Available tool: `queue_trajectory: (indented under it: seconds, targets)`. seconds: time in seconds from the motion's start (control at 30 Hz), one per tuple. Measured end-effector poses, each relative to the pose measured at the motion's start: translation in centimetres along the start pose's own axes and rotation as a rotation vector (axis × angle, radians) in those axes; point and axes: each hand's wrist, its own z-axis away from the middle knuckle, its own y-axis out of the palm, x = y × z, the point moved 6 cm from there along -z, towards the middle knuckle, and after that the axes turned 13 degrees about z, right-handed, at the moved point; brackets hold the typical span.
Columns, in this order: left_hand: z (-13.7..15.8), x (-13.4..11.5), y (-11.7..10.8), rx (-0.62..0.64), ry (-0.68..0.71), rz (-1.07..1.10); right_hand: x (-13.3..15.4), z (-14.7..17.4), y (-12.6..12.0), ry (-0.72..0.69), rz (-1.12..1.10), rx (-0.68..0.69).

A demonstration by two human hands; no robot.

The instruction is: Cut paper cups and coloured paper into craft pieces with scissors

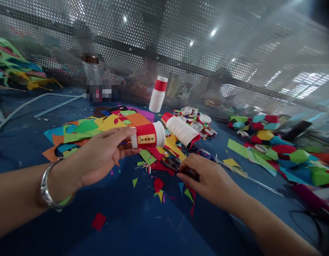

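Observation:
A red and white paper cup (147,136) lies sideways in my left hand (100,153), its wide rim facing right and a gold label on its side. Thumb and fingers close around its narrow end. My right hand (207,177) is low over the table, fingers curled around the dark handles of a pair of scissors (171,160); the handles are partly hidden by my fingers. The blades point away among the paper scraps. Just beyond lies a stack of paper cups (181,128) on its side. Colored paper sheets (111,122) spread behind my left hand.
An upright stack of paper cups (157,95) stands near the perforated metal panel (180,42). Cut cup bottoms (196,126) are heaped beside it. Colorful paper balls (283,151) sit at the right. Scraps dot the blue table (143,227). A white cable (28,106) crosses at left.

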Motion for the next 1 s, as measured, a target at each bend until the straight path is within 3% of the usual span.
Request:
queue_trajectory:
  seconds: [0.1, 0.23, 0.33, 0.43, 0.67, 0.83, 1.0]
  targets:
    - [-0.6, 0.0, -0.4, 0.019, 0.008, 0.004, 0.6, -0.4, -0.1, -0.026, 0.058, 0.014]
    - [-1.4, -0.3, -1.3, 0.009, 0.081, 0.008, 0.0, -0.9, -0.9, 0.057, -0.077, 0.019]
    - [-1.4, -0.4, -1.7, -0.023, 0.142, 0.029, -0.7, -1.1, -1.6, 0.182, -0.340, 0.012]
    - [-1.2, 0.3, -1.6, -0.027, 0.104, 0.056, -0.7, -1.4, -1.9, 0.291, -0.688, 0.000]
    - [-0.3, 1.4, -0.4, 0.069, 0.055, -0.040, 3.1, -3.3, -1.3, 0.311, -1.234, -0.016]
    - [0.2, 1.4, -0.1, 0.073, 0.063, -0.116, 4.3, -4.4, 0.0, 0.322, -1.325, -0.118]
    - [0.4, 1.9, 0.1, 0.110, 0.079, -0.134, 4.4, -4.4, 1.4, 0.291, -1.303, -0.103]
